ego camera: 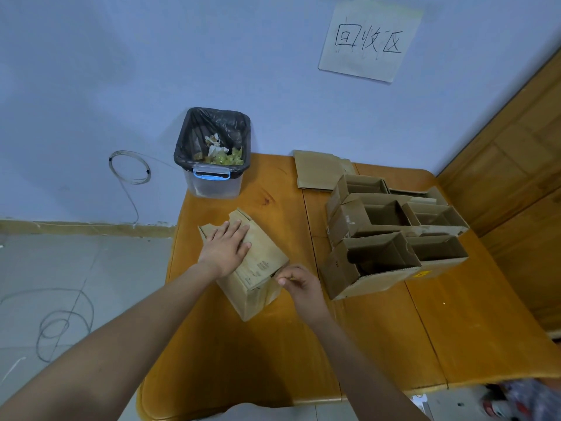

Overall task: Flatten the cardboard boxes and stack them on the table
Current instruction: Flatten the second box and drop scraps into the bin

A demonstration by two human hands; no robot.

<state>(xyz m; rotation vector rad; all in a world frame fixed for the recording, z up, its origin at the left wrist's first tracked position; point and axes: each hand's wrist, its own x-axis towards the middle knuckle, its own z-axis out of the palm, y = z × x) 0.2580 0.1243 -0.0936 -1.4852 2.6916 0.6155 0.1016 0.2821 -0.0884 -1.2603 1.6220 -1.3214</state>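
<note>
On the wooden tabletop point(379, 344) one cardboard box point(258, 268) lies on its side. The left hand point(226, 249) presses on its top with straight, spread fingers. The right hand point(299, 282) pinches a flap at the near end with curled fingers. Open boxes point(394, 232) stand at the right, a flattened box point(321, 170) behind them.

A paper sign point(369, 41) taped on the wall reads "回收区" in handwriting; print on the cardboard box point(261, 268) is too small to read.
</note>
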